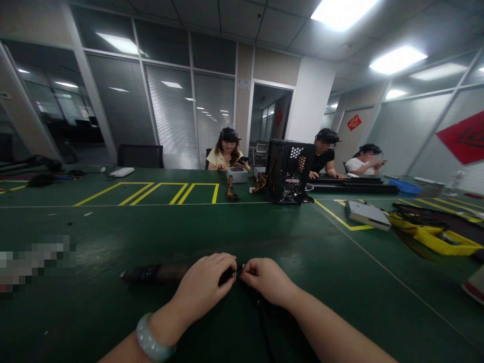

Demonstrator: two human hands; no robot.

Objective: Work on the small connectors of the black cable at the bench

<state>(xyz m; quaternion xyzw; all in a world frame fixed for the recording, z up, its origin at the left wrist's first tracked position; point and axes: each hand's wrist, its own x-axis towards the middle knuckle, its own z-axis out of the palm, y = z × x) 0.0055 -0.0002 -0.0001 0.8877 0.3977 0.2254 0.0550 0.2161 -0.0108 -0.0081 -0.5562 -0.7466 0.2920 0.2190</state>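
My left hand [207, 280], with a pale bangle [153, 340] on its wrist, is curled over the right end of a dark cylindrical tool [159, 274] lying on the green table [94, 312]. Its thumb and fingers are pinched at a small piece too small to name. Close on the right, my right hand [266, 280] has its fingertips pinched together at the end of a black cable [260, 315]. The cable runs down toward the near table edge. The fingertips of both hands almost meet.
A black computer case [289, 174] stands at the back centre, beside a grey power supply [237, 175] with loose wires. A silver box [367, 215] and a yellow tray [446, 242] lie to the right. Several people sit across the table.
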